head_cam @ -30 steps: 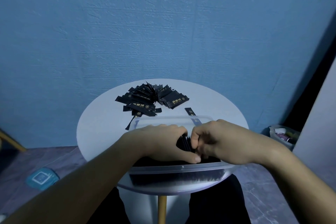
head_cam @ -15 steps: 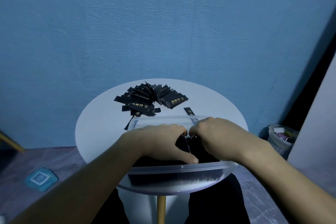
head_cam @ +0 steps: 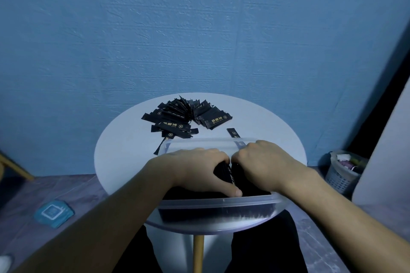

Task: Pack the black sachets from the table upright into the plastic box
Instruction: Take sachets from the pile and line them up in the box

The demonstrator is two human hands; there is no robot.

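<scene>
A clear plastic box [head_cam: 221, 203] stands at the near edge of the round white table [head_cam: 124, 155]. Black sachets [head_cam: 226, 173] stand upright inside it, mostly hidden under my hands. My left hand [head_cam: 197, 168] lies over the left part of the row, fingers curled on the sachets and thumb stretched toward the near wall. My right hand [head_cam: 266, 164] presses on the sachets from the right, knuckles touching my left hand. A loose pile of black sachets [head_cam: 184, 117] lies at the back of the table. A single sachet [head_cam: 233, 132] lies just behind the box.
A blue textured wall rises behind the table. A grey wastebasket [head_cam: 341, 170] with rubbish stands on the floor at the right. A blue packet [head_cam: 54, 211] lies on the floor at the left. A wooden leg [head_cam: 15, 168] shows at the far left.
My right hand has shifted forward and a little left inside the box, closing against my left hand. My left hand has stayed put on the sachets.
</scene>
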